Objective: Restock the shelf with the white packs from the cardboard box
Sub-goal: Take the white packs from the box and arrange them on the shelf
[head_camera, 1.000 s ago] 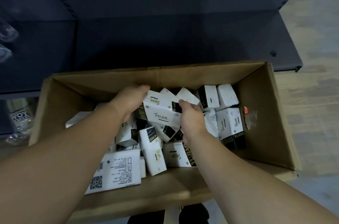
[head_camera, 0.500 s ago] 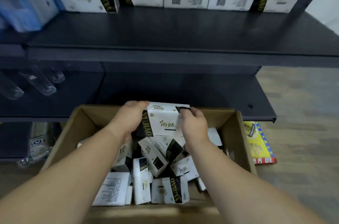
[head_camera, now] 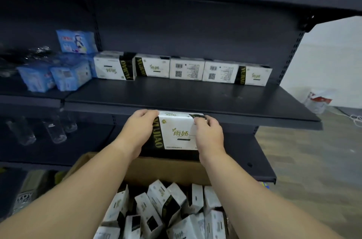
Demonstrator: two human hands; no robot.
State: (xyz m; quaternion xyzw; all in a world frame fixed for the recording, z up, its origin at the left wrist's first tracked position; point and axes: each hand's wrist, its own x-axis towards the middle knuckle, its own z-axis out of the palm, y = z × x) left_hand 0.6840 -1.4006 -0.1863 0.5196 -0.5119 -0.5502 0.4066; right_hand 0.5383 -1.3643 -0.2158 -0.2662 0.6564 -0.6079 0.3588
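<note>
Dark metal shelving fills the head view, with a pale wall and a wood-look floor off to the right. On the middle shelf [head_camera: 195, 93] a row of white packs [head_camera: 182, 69] stands along the back panel, side by side, some showing a black band and others a barcode face. To their left lie blue packets [head_camera: 54, 76], one propped upright behind the rest. Clear bottles [head_camera: 52, 131] lie on the lower shelf at the left.

Both hands hold one white pack [head_camera: 177, 133] between them, lifted above the cardboard box [head_camera: 162, 170] and just in front of the middle shelf's front edge. The left hand [head_camera: 137, 131] grips the end with the black band, its fingers curled over the top corner. The right hand [head_camera: 209, 137] grips the opposite end, fingers curled over the top right corner. The pack's printed front faces the camera, with green lettering on white.

Below, the cardboard box sits open at the foot of the shelving, holding a jumble of loose packs [head_camera: 166, 213] tilted at many angles.
</note>
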